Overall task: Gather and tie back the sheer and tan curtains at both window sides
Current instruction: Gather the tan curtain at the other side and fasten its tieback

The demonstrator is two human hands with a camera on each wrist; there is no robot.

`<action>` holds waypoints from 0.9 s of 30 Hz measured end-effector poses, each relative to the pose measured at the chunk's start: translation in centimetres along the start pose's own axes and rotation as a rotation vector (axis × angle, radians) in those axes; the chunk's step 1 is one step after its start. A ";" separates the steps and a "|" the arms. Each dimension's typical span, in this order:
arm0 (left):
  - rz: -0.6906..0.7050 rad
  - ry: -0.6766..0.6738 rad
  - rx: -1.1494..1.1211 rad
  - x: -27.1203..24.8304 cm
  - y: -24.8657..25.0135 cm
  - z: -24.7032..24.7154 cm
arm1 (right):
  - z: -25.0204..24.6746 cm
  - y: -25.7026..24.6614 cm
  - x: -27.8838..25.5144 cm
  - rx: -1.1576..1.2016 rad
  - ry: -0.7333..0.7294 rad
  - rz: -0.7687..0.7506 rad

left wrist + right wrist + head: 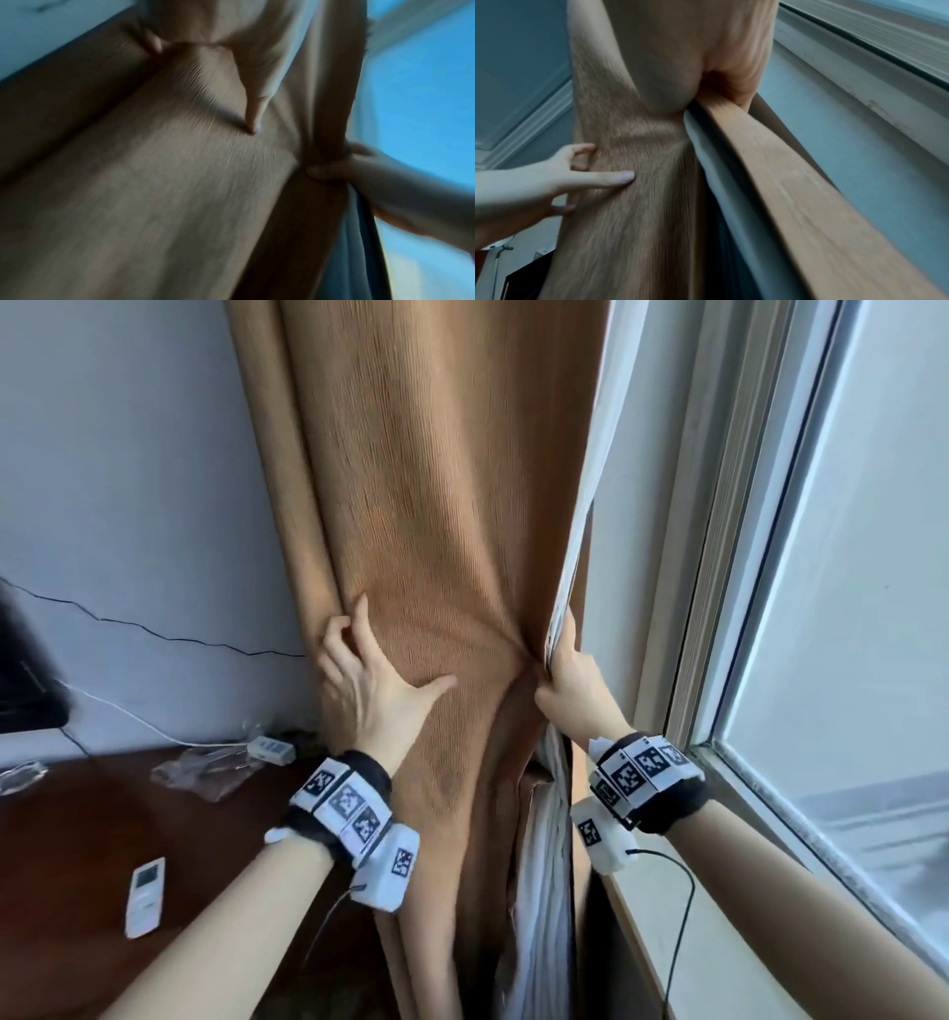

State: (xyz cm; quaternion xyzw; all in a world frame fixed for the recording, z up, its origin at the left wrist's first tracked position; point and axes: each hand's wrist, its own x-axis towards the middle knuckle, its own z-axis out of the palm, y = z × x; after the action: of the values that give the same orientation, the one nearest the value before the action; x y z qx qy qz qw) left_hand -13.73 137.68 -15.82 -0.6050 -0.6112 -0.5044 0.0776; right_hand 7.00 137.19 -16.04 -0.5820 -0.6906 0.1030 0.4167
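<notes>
The tan curtain point(436, 505) hangs in the middle, pulled in at waist height. My left hand point(369, 670) lies on its left side: the fingers curl round the left fold and the thumb stretches across the front. My right hand point(570, 675) grips the curtain's right edge together with the white sheer curtain point(544, 865), which hangs bunched below it. The left wrist view shows the thumb point(254, 113) pressed on the tan curtain point(154, 203) and the right hand point(359, 174) clamped on the bunched edge. The right wrist view shows the left hand point(552, 178) and a flat tan strip point(795, 182).
The window glass point(847, 608) and its sill point(667, 916) run along the right, close to my right arm. At the left a dark wooden desk point(77, 839) carries a white remote point(146, 896), a white adapter point(272, 749), cables and clear plastic wrap.
</notes>
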 end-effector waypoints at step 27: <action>-0.010 -0.206 -0.344 -2.8 5.6 2.4 | 1.5 -0.7 -0.1 0.063 0.079 -0.008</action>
State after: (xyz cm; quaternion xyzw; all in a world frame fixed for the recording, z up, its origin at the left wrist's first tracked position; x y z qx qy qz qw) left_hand -7.16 136.19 -16.06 -0.6546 -0.5238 -0.5371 -0.0924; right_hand 5.45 137.41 -16.65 -0.5695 -0.6723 0.1001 0.4623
